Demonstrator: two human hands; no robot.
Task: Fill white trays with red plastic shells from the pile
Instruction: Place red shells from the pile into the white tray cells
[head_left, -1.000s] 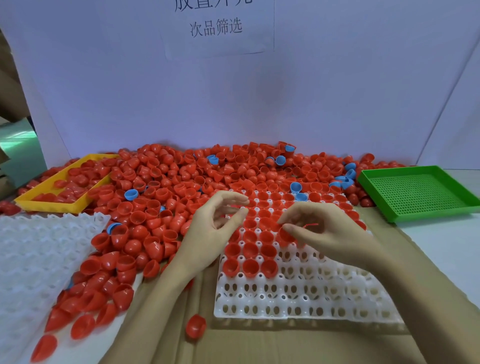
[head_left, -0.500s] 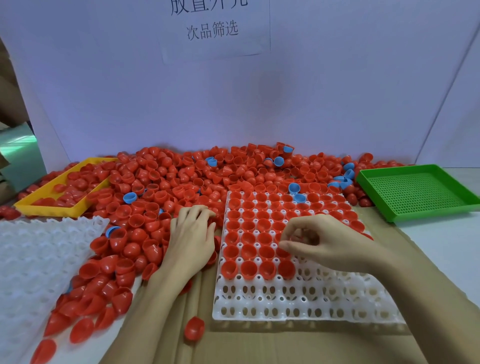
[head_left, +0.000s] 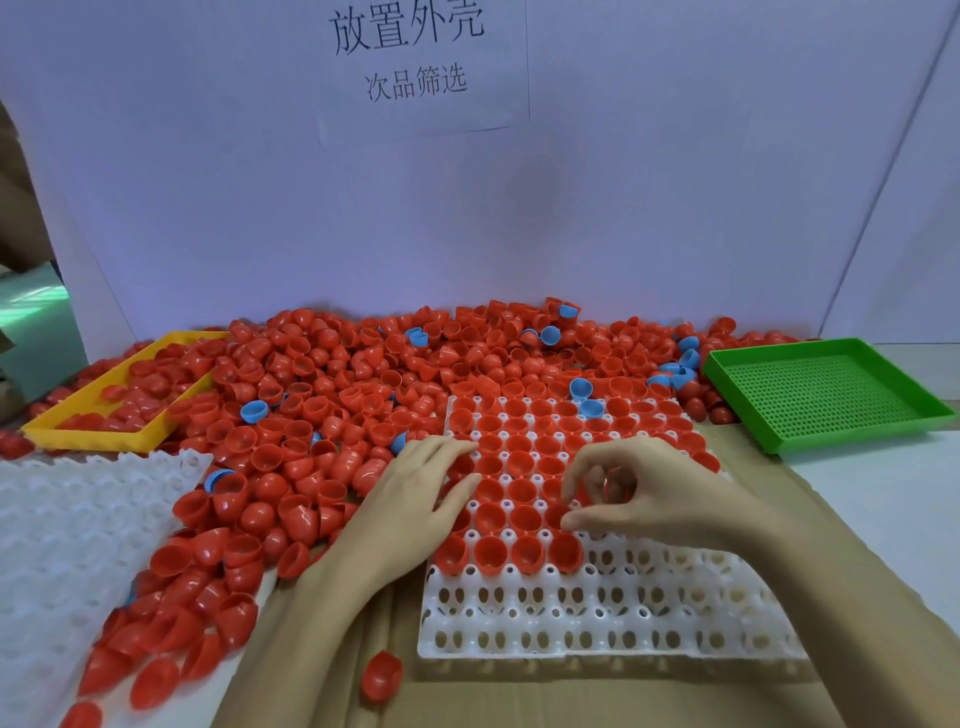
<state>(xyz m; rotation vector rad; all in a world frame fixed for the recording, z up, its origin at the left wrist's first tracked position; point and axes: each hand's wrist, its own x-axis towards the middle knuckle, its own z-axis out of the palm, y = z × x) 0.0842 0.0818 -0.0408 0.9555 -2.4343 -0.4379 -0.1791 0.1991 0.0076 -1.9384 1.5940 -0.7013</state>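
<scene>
The white tray (head_left: 597, 616) lies on cardboard in front of me; its far rows hold red shells, its near rows are bare. The pile of red shells (head_left: 363, 374) spreads behind and to the left of it. My left hand (head_left: 415, 504) lies palm down over the tray's left edge, fingers nearly straight and pointing at the filled cells; what is under the palm is hidden. My right hand (head_left: 654, 493) hovers over the middle of the tray, fingers curled, with a red shell (head_left: 615, 482) showing between thumb and fingers.
A yellow tray (head_left: 78, 423) with shells sits far left and a green perforated tray (head_left: 831, 400) far right. A stack of white trays (head_left: 62, 545) lies at the left. Blue shells (head_left: 579, 387) are scattered in the pile. One loose red shell (head_left: 382, 675) lies near the front.
My left hand went from the tray down to the pile, then back right onto the tray's left edge. My right hand stayed over the tray's middle, shifting slightly, after a shell filled the front row.
</scene>
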